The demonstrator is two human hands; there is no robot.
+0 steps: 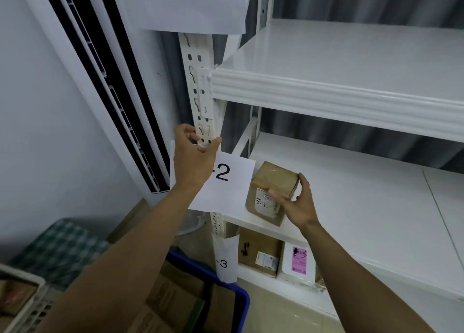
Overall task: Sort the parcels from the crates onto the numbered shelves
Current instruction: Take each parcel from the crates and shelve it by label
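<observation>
A small cardboard parcel [272,182] with "2-2" handwritten on its label stands at the left end of the white shelf [351,194] beside the paper sign "-2" [226,179]. My right hand [297,202] grips it, thumb across the front face and fingers over the right top edge. My left hand [193,157] is raised in front of the shelf's perforated upright [198,86], just above the sign, with thumb and fingers loosely curled and nothing visible in them.
One shelf lower, beside a "-3" sign [226,263], stand a brown box [258,255] and a white parcel with a pink label [298,260]. A blue crate [242,300] of cardboard parcels sits below my arms, a grey crate [22,300] at bottom left. The shelf above [339,56] is bare.
</observation>
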